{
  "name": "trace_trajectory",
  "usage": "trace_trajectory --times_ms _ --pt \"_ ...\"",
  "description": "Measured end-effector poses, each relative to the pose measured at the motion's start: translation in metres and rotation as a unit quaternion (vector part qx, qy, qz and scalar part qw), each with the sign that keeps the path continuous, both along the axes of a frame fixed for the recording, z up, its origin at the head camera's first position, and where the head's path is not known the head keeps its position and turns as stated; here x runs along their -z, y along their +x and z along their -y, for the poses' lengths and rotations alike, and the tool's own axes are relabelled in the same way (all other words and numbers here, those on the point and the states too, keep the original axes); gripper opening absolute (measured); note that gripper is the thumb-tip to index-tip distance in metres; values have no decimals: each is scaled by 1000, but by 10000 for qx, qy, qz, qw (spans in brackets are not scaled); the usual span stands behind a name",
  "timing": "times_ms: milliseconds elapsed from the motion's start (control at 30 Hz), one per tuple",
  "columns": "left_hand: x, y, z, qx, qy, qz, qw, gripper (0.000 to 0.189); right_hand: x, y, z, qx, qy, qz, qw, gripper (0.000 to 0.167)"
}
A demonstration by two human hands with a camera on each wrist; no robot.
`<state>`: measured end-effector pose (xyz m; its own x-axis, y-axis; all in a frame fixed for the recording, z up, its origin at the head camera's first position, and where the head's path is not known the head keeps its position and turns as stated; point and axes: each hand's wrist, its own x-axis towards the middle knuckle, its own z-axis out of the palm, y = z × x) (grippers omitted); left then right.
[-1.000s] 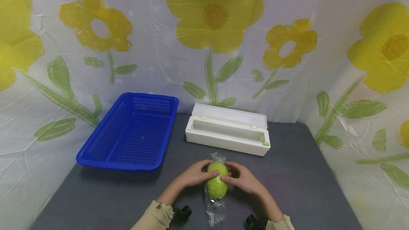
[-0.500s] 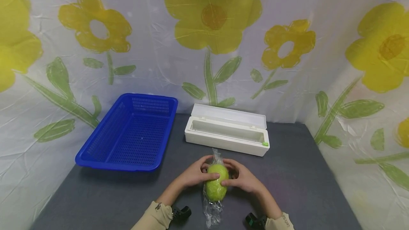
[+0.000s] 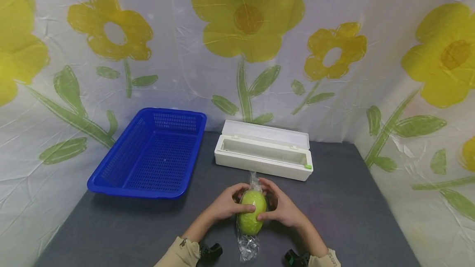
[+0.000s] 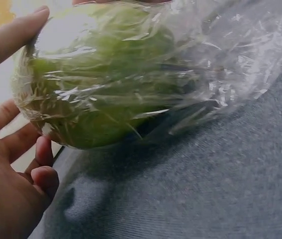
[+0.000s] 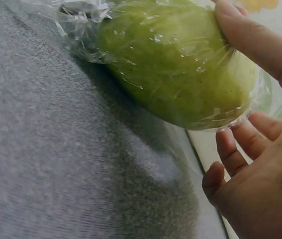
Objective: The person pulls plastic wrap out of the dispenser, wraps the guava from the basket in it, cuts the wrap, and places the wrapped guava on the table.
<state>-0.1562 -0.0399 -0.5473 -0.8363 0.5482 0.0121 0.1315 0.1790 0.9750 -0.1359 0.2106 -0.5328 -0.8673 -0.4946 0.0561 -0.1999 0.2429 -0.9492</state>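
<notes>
A smooth, oval green fruit (image 3: 251, 213) with small speckles, much like a mango, is wrapped in clear plastic film near the front of the table. Loose crumpled film (image 3: 248, 247) trails from its near end, and a twisted tuft (image 3: 254, 180) sticks out at the far end. My left hand (image 3: 231, 203) grips the fruit from the left, thumb on top. From the other side my right hand (image 3: 282, 207) holds it, thumb on top and fingers curled round the far end by the tuft. In the left wrist view the film (image 4: 220, 59) spreads loosely off the fruit.
A blue perforated basket (image 3: 185, 168) stands on the dark grey table (image 3: 345, 213) at the left. Behind the hands lies a long white box (image 3: 259, 166) with its lid (image 3: 267, 133) raised and a small green slider at one end. A flowered curtain (image 3: 178, 52) encloses the table.
My right hand's fingers have shifted forward around the film tuft at the far end. The fruit has tilted slightly, and the near film tail looks shorter. Basket and box stay put.
</notes>
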Motion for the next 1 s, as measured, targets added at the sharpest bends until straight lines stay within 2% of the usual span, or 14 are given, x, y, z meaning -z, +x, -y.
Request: trace_trajectory --times_ms 67,233,467,600,733,867,933,1000 --pt "1 0 0 13 34 -36 10000 63 -1 0 1 -6 185 -150 9997 99" --pt "4 2 2 -53 -63 -319 9995 53 -3 1 3 193 634 -630 9958 78" --pt "2 1 3 -292 -196 -770 9964 38 -4 6 7 689 1068 -1405 9819 64" --pt "-1 2 4 -275 -397 -1021 9936 47 -7 10 10 858 1282 -1747 9725 63" --pt "-5 5 6 -129 -958 -1560 9830 58 -14 11 13 770 1460 -1896 9679 66" --pt "-9 7 6 -139 -1575 -2126 9643 51 -20 9 13 488 1514 -1897 9689 84" --pt "-10 9 6 -190 -1812 -2233 9576 52 -22 10 12 327 1576 -1905 9684 91" --pt "-11 10 6 -228 -1961 -2289 9532 54 -22 11 11 165 1682 -1895 9672 89"
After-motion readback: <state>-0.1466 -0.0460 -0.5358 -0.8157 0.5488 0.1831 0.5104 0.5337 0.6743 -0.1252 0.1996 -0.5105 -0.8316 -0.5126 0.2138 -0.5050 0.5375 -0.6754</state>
